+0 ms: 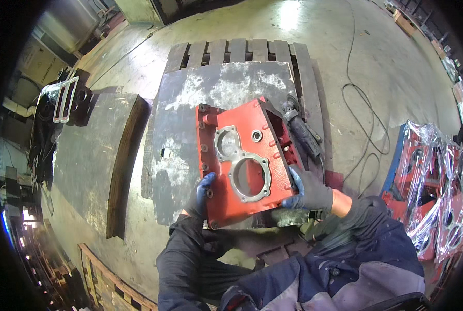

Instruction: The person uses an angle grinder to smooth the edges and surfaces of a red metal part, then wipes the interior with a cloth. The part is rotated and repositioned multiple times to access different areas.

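A red cast-metal housing (247,205) with two round machined openings rests on a scuffed dark board (184,114), its near end at the board's front edge. My left hand (203,194), in a dark glove with blue fingertips, is closed on the housing's near left edge. On the near right corner my right hand (311,191), gloved alike, grips the side wall, its fingers bent round the edge. Right of the housing lies a dark angle grinder (303,132), touched by neither hand. The housing's underside is hidden.
Under the board is a slatted pallet (236,51). A second thick board (96,155) stands at left, with dark metal parts (81,101) beyond it. A cable (363,98) loops across the floor at right. Red castings in plastic film (428,181) sit far right.
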Available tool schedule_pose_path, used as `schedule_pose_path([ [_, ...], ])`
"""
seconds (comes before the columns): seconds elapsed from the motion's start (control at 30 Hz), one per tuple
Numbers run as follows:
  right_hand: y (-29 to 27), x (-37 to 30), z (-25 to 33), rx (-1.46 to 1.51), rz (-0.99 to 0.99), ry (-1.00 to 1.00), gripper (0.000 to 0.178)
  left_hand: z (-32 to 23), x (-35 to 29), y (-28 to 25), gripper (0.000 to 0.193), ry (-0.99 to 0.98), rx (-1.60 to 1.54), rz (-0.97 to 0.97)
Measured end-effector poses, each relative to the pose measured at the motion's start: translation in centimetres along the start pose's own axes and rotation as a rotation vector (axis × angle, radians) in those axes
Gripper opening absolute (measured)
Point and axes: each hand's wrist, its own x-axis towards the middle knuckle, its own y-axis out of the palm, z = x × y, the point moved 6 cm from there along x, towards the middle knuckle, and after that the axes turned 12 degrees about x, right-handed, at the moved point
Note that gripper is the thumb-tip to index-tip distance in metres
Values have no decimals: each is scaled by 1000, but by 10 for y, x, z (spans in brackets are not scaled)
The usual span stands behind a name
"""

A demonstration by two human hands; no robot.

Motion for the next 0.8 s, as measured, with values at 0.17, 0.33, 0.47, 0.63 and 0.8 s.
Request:
schedule_pose_path([
  [0.17, 0, -4, -6, -199, -124, -79, 85, -6, 1, 8, 52, -12, 138, -7],
  [0.33, -38, 3, 30, 415, -244, 9, 57, -35, -16, 10, 45, 279, 222, 3],
  [0.47, -58, 29, 69, 461, -250, 140, 38, -66, -37, -14, 51, 586, -86, 143],
  [0.63, -94, 74, 68, 187, -393, -252, 50, -127, -53, 40, 75, 484, -697, 530],
  [0.8, -105, 117, 97, 681, -326, -5, 61, -158, -47, 33, 71, 739, -473, 106],
])
